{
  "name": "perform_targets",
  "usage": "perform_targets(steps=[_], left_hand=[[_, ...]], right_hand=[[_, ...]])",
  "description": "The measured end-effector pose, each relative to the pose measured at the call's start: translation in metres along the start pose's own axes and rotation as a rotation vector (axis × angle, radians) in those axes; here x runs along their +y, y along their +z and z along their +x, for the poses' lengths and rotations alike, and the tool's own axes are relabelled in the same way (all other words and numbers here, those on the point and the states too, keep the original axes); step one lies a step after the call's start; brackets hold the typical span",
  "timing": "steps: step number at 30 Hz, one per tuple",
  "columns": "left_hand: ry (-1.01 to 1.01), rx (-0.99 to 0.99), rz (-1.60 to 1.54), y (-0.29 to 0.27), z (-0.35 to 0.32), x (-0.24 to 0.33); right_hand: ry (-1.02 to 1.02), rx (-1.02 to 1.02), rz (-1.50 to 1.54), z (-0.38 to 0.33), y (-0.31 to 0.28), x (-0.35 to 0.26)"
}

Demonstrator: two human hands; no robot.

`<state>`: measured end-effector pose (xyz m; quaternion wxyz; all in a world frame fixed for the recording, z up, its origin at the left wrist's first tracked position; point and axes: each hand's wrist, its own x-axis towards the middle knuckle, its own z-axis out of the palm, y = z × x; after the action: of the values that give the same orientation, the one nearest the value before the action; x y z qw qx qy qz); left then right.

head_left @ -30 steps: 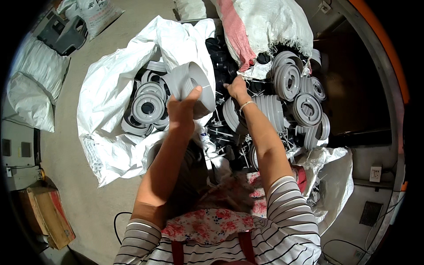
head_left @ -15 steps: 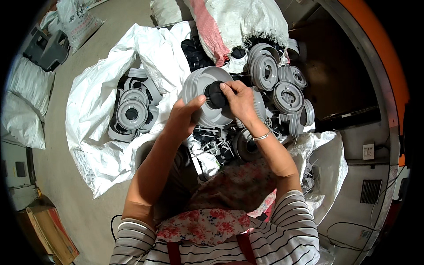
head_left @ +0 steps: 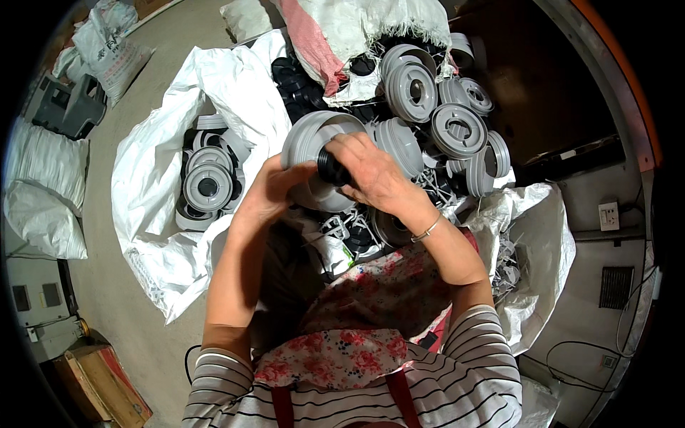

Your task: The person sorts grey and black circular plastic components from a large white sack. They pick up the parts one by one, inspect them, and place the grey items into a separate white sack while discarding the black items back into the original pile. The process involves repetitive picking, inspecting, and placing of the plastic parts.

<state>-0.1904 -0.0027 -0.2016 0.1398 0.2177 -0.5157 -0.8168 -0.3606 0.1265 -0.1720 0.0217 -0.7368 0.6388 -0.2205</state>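
Note:
In front of me I hold a large, round, cup-like grey plastic part (head_left: 302,141) with ridged sides. My left hand (head_left: 273,187) grips its left side, thumb reaching across toward the centre. At the middle of the grey part is a black round plastic cap (head_left: 329,167). The fingers of my right hand (head_left: 372,171) curl over this cap and cover much of it; whether it is seated in the grey part I cannot tell. Just beyond my right hand lie stacked grey rings (head_left: 399,146).
At left, an open white sack (head_left: 135,192) contains grey parts with black centres. Several grey ring parts (head_left: 459,130) pile up at right, beside black caps (head_left: 296,82) and a full woven sack (head_left: 399,21). A smaller white bag (head_left: 548,246) with grey scraps stands near my right elbow.
My right hand has turned and its fingers now wrap further over the black cap. The grey part has shifted slightly left. The whole view has moved a little.

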Motion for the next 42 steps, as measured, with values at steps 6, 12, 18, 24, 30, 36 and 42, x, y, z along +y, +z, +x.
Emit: perform_targets(steps=[6,12,18,24,30,36,42], left_hand=[[0.068,0.070,0.125,0.017,0.001,-0.007],[0.175,0.111,0.060,0.014,0.004,-0.011],[0.346,0.437,0.600,0.009,-0.007,0.006],[0.580,0.869,0.671,-0.016,0.005,0.012],[0.368,0.482,0.148,-0.034,0.013,-0.016],[0.214,0.352,-0.497,-0.023,0.000,0.013],[0.397,0.649,-0.340,-0.045,0.007,0.012]], right_hand=[[0.390,0.293,0.401,-0.005,0.028,0.005],[0.587,0.068,0.570,-0.004,0.033,0.013],[0.742,0.100,0.752,0.002,0.011,0.023],[0.974,0.050,-0.082,-0.035,0.037,0.122],[0.681,0.246,-0.015,0.000,0.017,0.040],[0.114,0.239,0.478,0.061,0.023,-0.016],[0.569,0.037,0.107,0.132,0.134,0.129]])
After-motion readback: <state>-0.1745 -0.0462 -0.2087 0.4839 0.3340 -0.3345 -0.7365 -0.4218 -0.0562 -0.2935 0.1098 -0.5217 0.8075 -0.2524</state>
